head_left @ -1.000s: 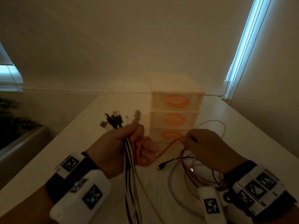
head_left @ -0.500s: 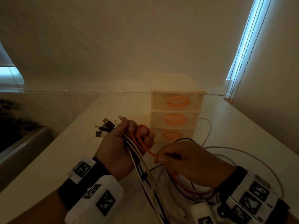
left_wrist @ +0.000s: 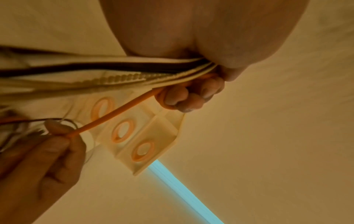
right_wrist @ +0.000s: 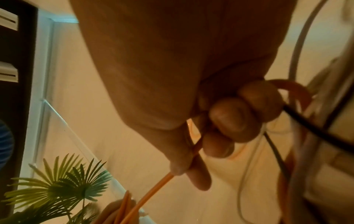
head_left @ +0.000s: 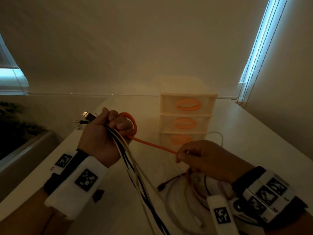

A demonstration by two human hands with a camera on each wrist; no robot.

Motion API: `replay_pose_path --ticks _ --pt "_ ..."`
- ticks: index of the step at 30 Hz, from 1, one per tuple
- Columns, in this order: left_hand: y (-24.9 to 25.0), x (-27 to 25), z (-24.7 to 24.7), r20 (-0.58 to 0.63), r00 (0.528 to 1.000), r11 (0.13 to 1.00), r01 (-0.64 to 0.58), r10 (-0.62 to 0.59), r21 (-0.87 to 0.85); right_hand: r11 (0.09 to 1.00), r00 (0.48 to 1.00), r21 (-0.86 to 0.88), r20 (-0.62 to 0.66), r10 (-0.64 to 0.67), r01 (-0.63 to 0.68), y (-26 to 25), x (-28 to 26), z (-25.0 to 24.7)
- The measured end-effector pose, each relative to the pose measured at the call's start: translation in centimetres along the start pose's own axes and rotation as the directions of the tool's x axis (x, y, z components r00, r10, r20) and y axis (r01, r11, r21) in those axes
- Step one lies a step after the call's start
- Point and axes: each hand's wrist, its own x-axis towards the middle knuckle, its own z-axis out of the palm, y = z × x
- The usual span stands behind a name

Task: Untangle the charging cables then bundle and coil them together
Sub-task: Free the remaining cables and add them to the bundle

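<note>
My left hand [head_left: 108,133] grips a bundle of black and white cables [head_left: 133,170] that hangs down toward me; its plug ends [head_left: 88,116] stick out past the fist. An orange cable [head_left: 152,145] loops over the left fingers and runs taut to my right hand [head_left: 201,158], which pinches it between thumb and fingers. The left wrist view shows the orange cable [left_wrist: 118,115] leaving the curled left fingers [left_wrist: 184,97]. In the right wrist view the orange cable [right_wrist: 153,194] comes out of the right hand [right_wrist: 191,166]. Loose cable loops [head_left: 186,189] lie on the table under the right hand.
A small cream drawer unit [head_left: 186,119] with three orange handles stands on the white table [head_left: 254,141] just behind the hands. A white cable [head_left: 218,134] curls beside it. The table's left edge [head_left: 42,167] drops to a ledge with a plant [right_wrist: 63,189].
The right hand has slid back toward me along the orange cable, drawing it taut. The left hand has risen slightly, and the orange cable is now looped over its fingers.
</note>
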Motion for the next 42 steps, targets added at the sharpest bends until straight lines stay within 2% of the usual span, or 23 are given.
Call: replay_pose_path --ticks 3,6,8,10,11,13,14,15,16,17,18,21,23,25,26,28,30,33,34,36,38,40,42 --pt "0.7 0.0 -0.1 0.003 0.999 0.999 0.036 -0.036 0.020 0.981 0.989 -0.186 -0.147 0.035 -0.062 1.0 0.1 -1.3" --pt "-0.8 -0.4 0.3 0.024 0.989 0.976 0.139 -0.145 0.168 0.966 0.950 -0.224 -0.308 0.058 -0.131 1.9 0.2 -1.6" --pt "-1.8 -0.7 0.7 0.057 0.974 0.951 0.200 -0.219 0.236 0.975 0.934 -0.206 -0.356 0.001 -0.080 2.3 0.5 -1.1" --pt "-2.2 -0.9 0.7 0.058 0.966 0.931 0.225 -0.251 0.289 0.998 0.926 -0.063 -0.377 -0.002 -0.024 2.1 0.7 -0.6" --pt "-2.3 -0.9 0.7 0.052 0.964 0.922 0.233 -0.261 0.310 0.996 0.935 0.092 -0.352 0.039 -0.007 1.9 0.7 -0.4" --pt "-2.3 -1.0 0.7 0.060 0.957 0.913 0.249 -0.283 0.324 0.912 0.978 0.411 -0.185 0.095 -0.011 1.4 0.4 -0.3" --pt "-2.2 -1.1 0.6 0.077 0.953 0.914 0.256 -0.293 0.315 0.892 0.989 0.451 -0.113 0.097 -0.037 1.3 0.3 -0.5" --pt "-2.0 -1.1 0.6 0.102 0.947 0.917 0.264 -0.306 0.298 0.926 0.991 0.370 -0.083 0.106 -0.068 1.2 0.3 -0.7" --pt "-1.8 -1.1 0.6 0.139 0.937 0.921 0.275 -0.321 0.276 0.977 0.988 0.193 -0.106 0.115 -0.093 1.3 0.3 -0.8" --pt "-1.6 -1.2 0.6 0.187 0.922 0.923 0.287 -0.339 0.257 0.993 0.981 0.000 -0.156 0.113 -0.114 1.2 0.4 -1.0" --pt "-1.5 -1.4 0.8 0.240 0.900 0.920 0.307 -0.365 0.245 0.986 0.968 -0.086 -0.220 0.121 -0.143 1.3 0.6 -1.0" --pt "-2.5 -2.2 1.4 0.304 0.826 0.856 0.353 -0.474 0.377 0.990 0.926 0.014 -0.353 0.134 -0.138 0.9 0.9 -0.7" --pt "-3.9 -2.9 1.5 0.252 0.786 0.761 0.377 -0.565 0.528 0.998 0.893 0.041 -0.447 0.052 -0.038 0.1 0.9 0.0" --pt "-5.2 -3.4 2.0 0.210 0.764 0.719 0.423 -0.610 0.552 0.989 0.863 0.110 -0.503 -0.032 0.100 -1.3 0.5 0.9" --pt "-5.6 -3.3 1.9 0.186 0.800 0.739 0.402 -0.571 0.541 0.970 0.863 0.167 -0.501 -0.072 0.178 -2.0 0.3 1.4" --pt "-5.7 -2.7 1.8 0.123 0.917 0.847 0.292 -0.380 0.444 0.931 0.880 0.207 -0.436 -0.186 0.300 -2.7 0.0 2.6" --pt "-5.1 -1.9 1.7 0.036 0.978 0.948 0.188 -0.204 0.257 0.945 0.912 0.084 -0.303 -0.278 0.316 -2.5 -0.1 3.4" --pt "-4.4 -1.5 1.4 -0.053 0.991 0.987 0.130 -0.125 0.100 0.987 0.987 0.074 -0.086 -0.136 0.143 -2.0 0.1 3.2" --pt "-4.5 -1.5 1.3 -0.062 0.989 0.985 0.142 -0.136 0.101 0.992 0.992 0.059 -0.068 -0.104 0.108 -1.9 0.1 3.0" --pt "-4.9 -1.5 1.3 -0.058 0.983 0.978 0.177 -0.172 0.113 0.994 0.986 -0.045 -0.129 -0.105 0.100 -1.5 0.0 2.6" --pt "-5.0 -1.4 1.3 -0.059 0.982 0.974 0.184 -0.178 0.133 0.992 0.977 -0.070 -0.180 -0.114 0.103 -1.1 -0.1 2.3" --pt "-4.6 -1.2 1.3 -0.068 0.983 0.974 0.176 -0.168 0.144 0.996 0.987 -0.031 -0.131 -0.089 0.086 -0.9 -0.2 2.4" --pt "-4.1 -1.1 1.1 -0.075 0.985 0.977 0.164 -0.155 0.138 0.997 0.997 -0.034 -0.022 -0.071 0.070 -0.9 -0.2 2.6"
